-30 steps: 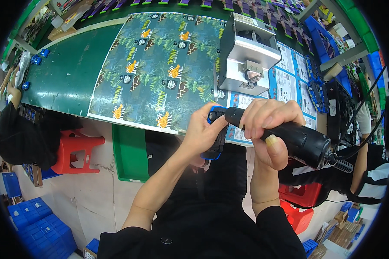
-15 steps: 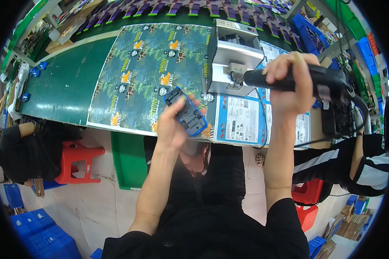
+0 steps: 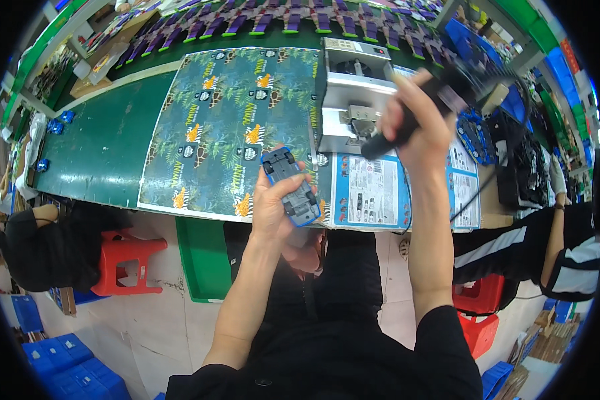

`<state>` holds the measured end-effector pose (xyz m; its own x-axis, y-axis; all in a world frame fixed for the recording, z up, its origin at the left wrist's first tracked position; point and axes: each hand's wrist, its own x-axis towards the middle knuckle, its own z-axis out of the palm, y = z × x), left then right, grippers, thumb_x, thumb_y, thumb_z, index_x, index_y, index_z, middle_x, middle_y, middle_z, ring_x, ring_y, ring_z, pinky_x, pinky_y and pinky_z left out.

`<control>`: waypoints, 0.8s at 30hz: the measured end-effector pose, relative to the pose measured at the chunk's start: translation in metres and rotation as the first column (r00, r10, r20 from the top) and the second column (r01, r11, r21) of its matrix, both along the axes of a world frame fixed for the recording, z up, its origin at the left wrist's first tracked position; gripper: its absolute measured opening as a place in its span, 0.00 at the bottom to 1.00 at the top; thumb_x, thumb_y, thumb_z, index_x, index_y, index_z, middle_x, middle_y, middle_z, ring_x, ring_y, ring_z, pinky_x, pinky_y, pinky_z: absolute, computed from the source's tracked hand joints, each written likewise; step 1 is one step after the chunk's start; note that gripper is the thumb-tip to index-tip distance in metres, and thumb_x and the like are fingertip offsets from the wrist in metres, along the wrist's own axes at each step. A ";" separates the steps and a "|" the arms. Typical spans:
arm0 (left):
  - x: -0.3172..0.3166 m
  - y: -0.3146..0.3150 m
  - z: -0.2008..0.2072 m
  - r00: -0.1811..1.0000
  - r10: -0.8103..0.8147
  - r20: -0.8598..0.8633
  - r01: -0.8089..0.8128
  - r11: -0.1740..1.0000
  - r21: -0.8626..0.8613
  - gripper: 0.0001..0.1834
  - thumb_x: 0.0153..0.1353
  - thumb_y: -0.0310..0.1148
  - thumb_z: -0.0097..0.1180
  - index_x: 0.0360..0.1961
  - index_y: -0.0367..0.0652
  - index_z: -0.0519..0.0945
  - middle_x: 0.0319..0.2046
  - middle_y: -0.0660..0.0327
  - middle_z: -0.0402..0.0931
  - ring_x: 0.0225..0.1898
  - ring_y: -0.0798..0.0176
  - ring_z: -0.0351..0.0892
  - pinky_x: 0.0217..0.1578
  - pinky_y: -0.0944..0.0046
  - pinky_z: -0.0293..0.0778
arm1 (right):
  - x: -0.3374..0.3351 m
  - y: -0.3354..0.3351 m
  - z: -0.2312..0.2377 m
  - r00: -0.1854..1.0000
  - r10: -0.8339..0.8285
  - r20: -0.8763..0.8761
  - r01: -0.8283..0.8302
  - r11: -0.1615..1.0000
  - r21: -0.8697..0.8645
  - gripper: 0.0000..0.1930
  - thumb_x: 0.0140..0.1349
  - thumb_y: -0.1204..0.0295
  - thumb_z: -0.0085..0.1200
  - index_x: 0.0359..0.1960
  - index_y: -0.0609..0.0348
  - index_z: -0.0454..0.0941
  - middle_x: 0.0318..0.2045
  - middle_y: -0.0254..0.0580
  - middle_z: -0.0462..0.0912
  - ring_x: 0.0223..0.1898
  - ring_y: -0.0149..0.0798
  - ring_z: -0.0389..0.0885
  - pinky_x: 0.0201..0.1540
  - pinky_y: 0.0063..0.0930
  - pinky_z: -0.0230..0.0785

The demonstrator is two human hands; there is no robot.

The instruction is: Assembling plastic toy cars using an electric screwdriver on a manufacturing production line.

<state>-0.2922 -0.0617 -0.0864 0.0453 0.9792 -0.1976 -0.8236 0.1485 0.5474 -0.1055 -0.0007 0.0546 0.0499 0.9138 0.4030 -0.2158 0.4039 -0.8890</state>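
the left hand (image 3: 273, 207) gripped an upturned blue toy car (image 3: 291, 187), long axis pointing away, while the right hand (image 3: 413, 123) clasped a black electric screwdriver (image 3: 427, 110) up-right of it.

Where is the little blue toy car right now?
In the head view the blue toy car sits upside down in the left hand, near the table's front edge, just left of the grey machine.
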 end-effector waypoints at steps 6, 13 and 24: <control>0.007 0.005 0.010 0.999 -0.003 -0.053 0.004 1.000 0.013 0.37 0.53 0.16 0.58 0.64 0.44 0.61 0.44 0.53 0.74 0.38 0.56 0.81 0.36 0.56 0.82 | 0.008 -0.059 -0.003 0.900 0.356 -0.251 -0.295 0.922 0.251 0.10 0.65 0.66 0.43 0.36 0.63 0.68 0.17 0.39 0.70 0.15 0.34 0.68 0.24 0.32 0.69; 0.003 0.001 0.006 0.997 0.007 -0.079 -0.007 1.000 0.007 0.36 0.53 0.15 0.57 0.63 0.45 0.62 0.43 0.54 0.74 0.38 0.58 0.81 0.36 0.57 0.82 | -0.021 -0.078 -0.021 0.878 0.402 -0.259 -0.370 0.914 0.166 0.12 0.62 0.67 0.53 0.38 0.63 0.68 0.19 0.41 0.71 0.18 0.34 0.71 0.28 0.32 0.70; 0.010 0.004 0.009 0.993 0.006 -0.117 -0.004 1.000 0.011 0.34 0.51 0.16 0.60 0.61 0.45 0.67 0.42 0.55 0.76 0.36 0.60 0.81 0.34 0.60 0.81 | -0.033 -0.068 -0.029 0.904 0.407 -0.129 -0.401 0.913 0.069 0.13 0.57 0.66 0.57 0.34 0.61 0.68 0.18 0.38 0.72 0.16 0.33 0.71 0.25 0.29 0.70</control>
<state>-0.2824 -0.0573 -0.0777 0.0175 0.9816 -0.1903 -0.7544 0.1379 0.6417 -0.1382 -0.0685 0.0252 -0.2627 0.8507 0.4554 -0.4865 0.2908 -0.8239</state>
